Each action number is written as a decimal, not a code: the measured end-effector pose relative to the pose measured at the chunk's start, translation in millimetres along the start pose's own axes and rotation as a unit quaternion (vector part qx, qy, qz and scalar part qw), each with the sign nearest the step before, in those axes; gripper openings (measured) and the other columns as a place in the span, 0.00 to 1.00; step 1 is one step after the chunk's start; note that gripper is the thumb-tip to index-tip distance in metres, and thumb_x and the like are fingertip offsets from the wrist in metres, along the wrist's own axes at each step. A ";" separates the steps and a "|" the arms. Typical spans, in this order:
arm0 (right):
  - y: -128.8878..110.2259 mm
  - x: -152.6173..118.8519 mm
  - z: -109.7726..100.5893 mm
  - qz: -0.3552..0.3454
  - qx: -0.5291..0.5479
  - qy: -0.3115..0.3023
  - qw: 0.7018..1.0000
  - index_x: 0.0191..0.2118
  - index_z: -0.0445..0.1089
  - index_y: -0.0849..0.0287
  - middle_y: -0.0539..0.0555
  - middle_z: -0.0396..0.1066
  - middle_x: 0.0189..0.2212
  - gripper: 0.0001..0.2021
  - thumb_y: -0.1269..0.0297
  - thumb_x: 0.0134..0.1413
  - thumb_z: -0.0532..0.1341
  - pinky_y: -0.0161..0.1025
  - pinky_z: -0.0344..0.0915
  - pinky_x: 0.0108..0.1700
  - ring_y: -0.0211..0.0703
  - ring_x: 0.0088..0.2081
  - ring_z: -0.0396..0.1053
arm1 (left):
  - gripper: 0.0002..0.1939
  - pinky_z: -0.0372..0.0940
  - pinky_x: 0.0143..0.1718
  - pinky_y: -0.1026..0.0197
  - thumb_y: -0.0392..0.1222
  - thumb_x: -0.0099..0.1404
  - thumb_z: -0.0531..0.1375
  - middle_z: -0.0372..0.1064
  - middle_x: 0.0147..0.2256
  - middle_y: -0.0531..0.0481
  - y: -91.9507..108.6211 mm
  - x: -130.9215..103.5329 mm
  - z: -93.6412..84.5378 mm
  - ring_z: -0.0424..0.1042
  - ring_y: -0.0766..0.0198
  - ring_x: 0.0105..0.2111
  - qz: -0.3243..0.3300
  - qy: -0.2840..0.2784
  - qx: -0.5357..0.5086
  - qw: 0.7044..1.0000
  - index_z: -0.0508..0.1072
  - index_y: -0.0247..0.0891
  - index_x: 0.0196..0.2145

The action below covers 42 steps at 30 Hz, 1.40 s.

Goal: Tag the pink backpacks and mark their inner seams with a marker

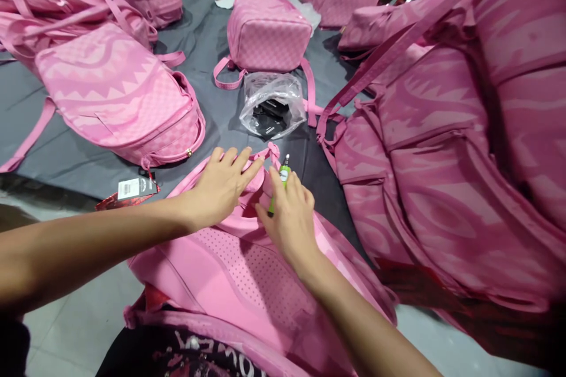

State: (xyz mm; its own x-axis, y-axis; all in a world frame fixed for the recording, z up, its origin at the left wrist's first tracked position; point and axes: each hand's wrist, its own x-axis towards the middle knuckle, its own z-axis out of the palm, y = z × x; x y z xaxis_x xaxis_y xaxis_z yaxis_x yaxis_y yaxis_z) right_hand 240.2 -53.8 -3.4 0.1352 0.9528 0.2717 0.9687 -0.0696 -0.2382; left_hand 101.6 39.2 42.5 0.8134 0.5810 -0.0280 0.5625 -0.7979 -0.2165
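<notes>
A pink backpack (230,283) lies across the near table edge and my lap, its dotted back panel facing up. My left hand (223,185) rests flat on its upper part near the straps, fingers spread. In my right hand (292,212) is a green pen-like tool (284,174) with a metal tip pointing away from me; the fingers are closed round it, beside the backpack's top loop (273,152). Just beyond my hands sits an open clear plastic bag (274,107) with black pieces inside.
Pink backpacks lie at the left (115,88), stand at the back centre (272,32) and pile up high on the right (442,177), close to my right arm. A tag (135,188) hangs at the left table edge. The table has a grey cloth (194,53).
</notes>
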 end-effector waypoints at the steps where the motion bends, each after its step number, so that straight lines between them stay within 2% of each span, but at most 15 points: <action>1: 1.4 -4.6 -5.1 -0.021 0.018 0.022 0.999 0.67 0.49 0.61 0.72 0.59 0.61 0.33 0.69 0.57 0.60 0.61 0.57 0.58 0.63 0.62 0.58 | 0.38 0.55 0.54 0.44 0.44 0.64 0.59 0.50 0.65 0.36 -0.7 -0.5 -0.8 0.59 0.43 0.57 0.000 0.002 -0.005 1.000 0.49 0.37 0.67; 4: 4.2 -25.3 -28.3 -0.073 0.120 0.072 0.987 0.70 0.38 0.58 0.69 0.64 0.58 0.35 0.69 0.61 0.55 0.55 0.64 0.56 0.55 0.55 0.68 | 0.36 0.54 0.54 0.46 0.39 0.64 0.56 0.51 0.65 0.36 -1.6 -2.2 -1.7 0.59 0.45 0.56 -0.004 0.005 -0.014 1.000 0.49 0.35 0.67; 6: 5.7 -37.9 -45.9 -0.072 0.200 0.047 0.976 0.70 0.37 0.60 0.67 0.68 0.54 0.36 0.66 0.62 0.55 0.47 0.71 0.48 0.50 0.47 0.74 | 0.35 0.54 0.54 0.46 0.37 0.64 0.55 0.51 0.65 0.37 -1.5 -3.1 -1.0 0.58 0.45 0.56 -0.007 0.011 -0.019 1.000 0.50 0.35 0.67; 7: 6.5 -41.6 -53.7 -0.067 0.226 0.010 0.972 0.69 0.41 0.61 0.65 0.72 0.49 0.34 0.65 0.62 0.56 0.42 0.73 0.42 0.47 0.41 0.76 | 0.35 0.53 0.54 0.46 0.37 0.64 0.55 0.51 0.65 0.37 -1.3 -3.5 -0.4 0.58 0.45 0.56 -0.008 0.014 -0.022 1.000 0.51 0.35 0.67; 9: 7.9 -41.4 -64.8 -0.063 0.243 -0.089 0.964 0.64 0.54 0.60 0.57 0.77 0.38 0.26 0.63 0.62 0.57 0.36 0.72 0.32 0.42 0.30 0.76 | 0.36 0.53 0.54 0.45 0.38 0.63 0.57 0.52 0.64 0.36 -0.9 -4.4 0.6 0.59 0.44 0.56 -0.010 0.022 -0.024 0.999 0.51 0.35 0.66; 11: 7.7 -31.5 -68.9 -0.071 0.231 -0.156 0.958 0.56 0.67 0.58 0.52 0.78 0.30 0.18 0.62 0.61 0.58 0.33 0.68 0.26 0.39 0.24 0.74 | 0.37 0.53 0.54 0.45 0.37 0.62 0.57 0.52 0.64 0.36 -0.6 -5.5 0.9 0.59 0.44 0.55 -0.012 0.028 -0.021 0.999 0.51 0.35 0.66; 15: -0.5 0.4 -64.2 -0.079 0.192 -0.190 0.960 0.47 0.75 0.56 0.52 0.80 0.33 0.13 0.63 0.60 0.59 0.33 0.67 0.28 0.39 0.25 0.74 | 0.36 0.54 0.53 0.46 0.36 0.62 0.56 0.52 0.64 0.37 -0.9 -7.6 0.1 0.59 0.45 0.54 -0.012 0.036 -0.012 0.999 0.51 0.35 0.66; 18: -8.6 12.7 -59.9 -0.110 0.142 -0.229 0.957 0.43 0.77 0.53 0.51 0.79 0.29 0.12 0.67 0.59 0.57 0.32 0.65 0.28 0.39 0.24 0.73 | 0.37 0.54 0.53 0.45 0.38 0.61 0.57 0.52 0.64 0.37 -1.2 -7.9 0.5 0.59 0.44 0.54 -0.013 0.036 -0.015 0.999 0.51 0.34 0.66; 22: -12.3 2.9 -53.4 -0.135 0.061 -0.205 0.967 0.45 0.76 0.54 0.51 0.78 0.25 0.13 0.68 0.58 0.57 0.34 0.63 0.27 0.40 0.23 0.72 | 0.38 0.54 0.53 0.45 0.38 0.61 0.57 0.51 0.64 0.36 -0.7 -6.5 3.5 0.58 0.44 0.55 -0.014 0.035 -0.020 0.999 0.51 0.34 0.67; 26: -12.0 -8.6 -42.6 -0.130 0.071 -0.170 0.974 0.46 0.74 0.55 0.51 0.78 0.28 0.13 0.67 0.59 0.55 0.35 0.65 0.27 0.40 0.25 0.74 | 0.38 0.54 0.54 0.45 0.38 0.61 0.57 0.51 0.64 0.37 0.4 -4.2 6.6 0.58 0.43 0.55 -0.019 0.032 -0.020 0.999 0.51 0.35 0.67; 28: -12.6 -8.8 -40.2 -0.128 0.073 -0.173 0.974 0.45 0.74 0.55 0.51 0.78 0.27 0.13 0.67 0.59 0.55 0.35 0.65 0.26 0.40 0.24 0.74 | 0.37 0.53 0.54 0.44 0.37 0.61 0.56 0.51 0.64 0.36 0.7 -3.6 6.6 0.58 0.43 0.55 -0.020 0.028 -0.016 0.999 0.51 0.34 0.66; 31: -14.6 -5.7 -42.5 -0.124 0.055 -0.184 0.974 0.43 0.75 0.55 0.50 0.78 0.26 0.11 0.67 0.59 0.56 0.35 0.64 0.25 0.41 0.23 0.74 | 0.36 0.54 0.53 0.44 0.36 0.62 0.55 0.51 0.64 0.36 0.6 -3.4 5.1 0.59 0.43 0.54 -0.018 0.023 -0.013 0.999 0.51 0.34 0.66; 38: -18.9 -4.7 -48.3 -0.118 0.017 -0.167 0.979 0.43 0.76 0.55 0.51 0.78 0.26 0.11 0.67 0.58 0.57 0.35 0.61 0.23 0.43 0.23 0.74 | 0.36 0.54 0.53 0.45 0.38 0.62 0.57 0.51 0.64 0.37 -0.4 -4.2 5.1 0.59 0.43 0.54 -0.015 0.035 -0.016 0.999 0.52 0.34 0.66; 42: -20.5 -5.1 -48.3 -0.121 0.014 -0.179 0.976 0.43 0.76 0.55 0.51 0.79 0.26 0.11 0.67 0.59 0.57 0.35 0.62 0.24 0.43 0.24 0.75 | 0.37 0.54 0.54 0.45 0.41 0.62 0.58 0.50 0.65 0.36 -0.1 -4.3 6.8 0.58 0.43 0.54 -0.014 0.037 -0.015 0.999 0.52 0.34 0.66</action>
State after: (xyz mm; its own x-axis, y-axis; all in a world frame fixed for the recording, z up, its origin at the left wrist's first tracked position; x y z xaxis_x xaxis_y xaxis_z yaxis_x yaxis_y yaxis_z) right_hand 229.7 -71.5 45.1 -0.1823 0.9830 -0.0198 0.9568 0.1727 -0.2338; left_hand 97.0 37.8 36.0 0.8050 0.5912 0.0498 0.5890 -0.7863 -0.1864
